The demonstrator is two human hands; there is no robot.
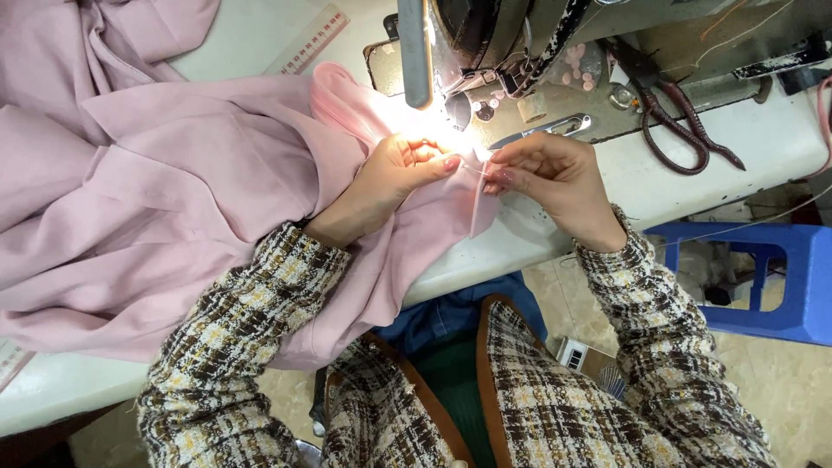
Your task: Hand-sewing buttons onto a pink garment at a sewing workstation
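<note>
A large piece of pink fabric (165, 182) lies spread over the white sewing table (737, 147), bunched toward the sewing machine (485, 43). My left hand (394, 173) pinches a fold of this fabric just in front of the machine's needle area. My right hand (546, 178) holds a small pink fabric strip (479, 208) that hangs down from its fingertips. A thin thread runs between the two hands. Both fingertips nearly meet under the bright machine lamp.
Dark-handled scissors (680, 130) lie on the table at the right, with small thread snips (546, 128) closer to the machine. A ruler (312, 39) lies at the back. A blue plastic stool (763, 277) stands on the floor to the right.
</note>
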